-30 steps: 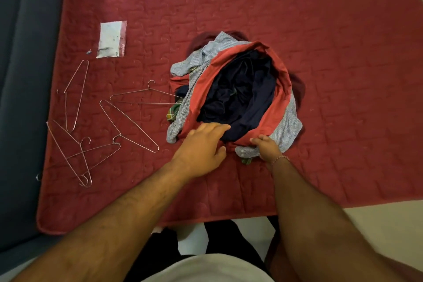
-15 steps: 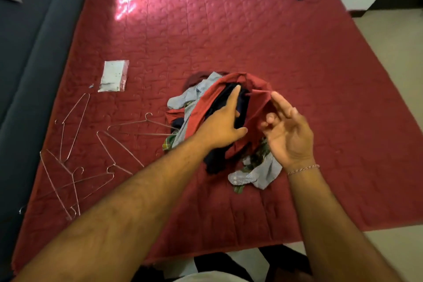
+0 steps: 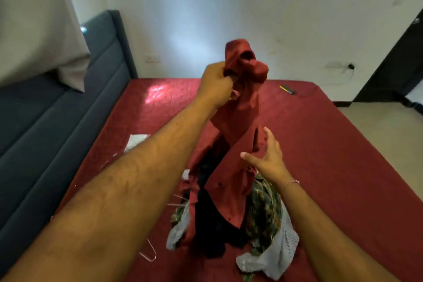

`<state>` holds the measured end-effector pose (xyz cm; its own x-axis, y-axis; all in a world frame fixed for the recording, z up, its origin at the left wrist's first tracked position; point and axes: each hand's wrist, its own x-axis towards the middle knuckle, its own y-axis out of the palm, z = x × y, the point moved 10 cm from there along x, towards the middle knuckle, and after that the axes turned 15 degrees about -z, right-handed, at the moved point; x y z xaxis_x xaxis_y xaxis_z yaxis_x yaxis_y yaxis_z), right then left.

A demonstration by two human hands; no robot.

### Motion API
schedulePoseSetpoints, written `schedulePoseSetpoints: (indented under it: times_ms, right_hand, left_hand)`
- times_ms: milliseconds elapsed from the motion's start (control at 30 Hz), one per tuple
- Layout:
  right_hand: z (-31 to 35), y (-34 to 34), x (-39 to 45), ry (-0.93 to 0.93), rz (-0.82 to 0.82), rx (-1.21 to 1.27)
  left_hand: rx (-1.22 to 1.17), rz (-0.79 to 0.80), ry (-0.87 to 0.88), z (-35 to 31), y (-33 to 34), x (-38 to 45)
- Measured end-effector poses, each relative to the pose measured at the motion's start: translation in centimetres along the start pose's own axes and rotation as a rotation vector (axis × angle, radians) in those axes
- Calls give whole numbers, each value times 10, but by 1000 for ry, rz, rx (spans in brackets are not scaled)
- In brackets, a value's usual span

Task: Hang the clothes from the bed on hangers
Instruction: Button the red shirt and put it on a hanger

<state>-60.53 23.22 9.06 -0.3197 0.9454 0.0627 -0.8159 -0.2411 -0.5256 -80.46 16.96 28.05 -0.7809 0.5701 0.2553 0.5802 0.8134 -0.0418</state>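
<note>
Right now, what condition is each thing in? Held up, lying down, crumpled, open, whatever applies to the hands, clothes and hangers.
Left hand: raised, gripping the red shirt's top.
Right hand: open, fingers spread beside the hanging cloth.
Red shirt: lifted, bunched at the top, lower end reaching the pile.
Dark garment: crumpled on the bed.
Green patterned garment: crumpled in the pile.
Pale grey shirt: crumpled on the bed.
Wire hanger: lying flat, unused.

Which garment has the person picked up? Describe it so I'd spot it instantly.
Start at the red bed cover, then the clothes pile near its front edge. Rising from it is the dark red shirt, gripped by the left hand; it alone is lifted, plain red.
</note>
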Motion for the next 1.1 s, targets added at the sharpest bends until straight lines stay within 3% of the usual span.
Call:
schedulePoseSetpoints:
  times_ms: [100,300,333,400,433,500,533,567,600,633,700,733,800,867,900,1033,1100]
  right_hand:
    - [79,12,21,-251,-105,-86]
    - [211,-29,59,-214,-304,154]
    - [228,-37,72,-200,-346,184]
    - [265,-53,91,-127,-404,327]
    - [283,-56,100,-65,-392,466]
    - [320,-50,109,43,-285,729]
    - [345,-45,105,65,-200,834]
    - [370,-42,98,60,-115,910]
    - [391,-40,86,23,-11,952]
    - [419,-35,68,-78,137,956]
    - [451,-29,31,-312,402,897]
    - [453,-29,22,-406,436,841]
    - [444,-43,32,-581,189,662]
    - [419,-48,47,-639,-51,436]
    - [401,-37,50,-597,-13,371]
    - [313,42,25,-166,501,404]
    - [289,67,11,-65,566,369]
  left_hand:
    - [-199,-56,-24,-51,-25,16]
    - [-589,-398,-149,-86,-130,60]
    - [-568,-445,-123,-87,-147,68]
    - [-214,-599,79,-104,-182,67]
    - [-15,-639,272,-123,-186,54]
    - [221,-467,713,-152,-151,13]
    - [305,-308,820,-151,-126,-2]
    - [373,-162,813,-141,-103,-11]
    - [421,-90,722,-121,-90,-8]
    - [414,-121,609,-109,-91,-2]
    - [136,-332,341,-91,-114,23]
    - [-71,-443,224,-84,-128,31]
    - [-508,-527,-34,-67,-143,44]
    - [-678,-528,-130,-62,-153,52]
    - [-692,-541,-149,-59,-160,53]
    - [-773,-529,-257,-42,-174,59]
    - [-830,-458,-291,-44,-165,54]
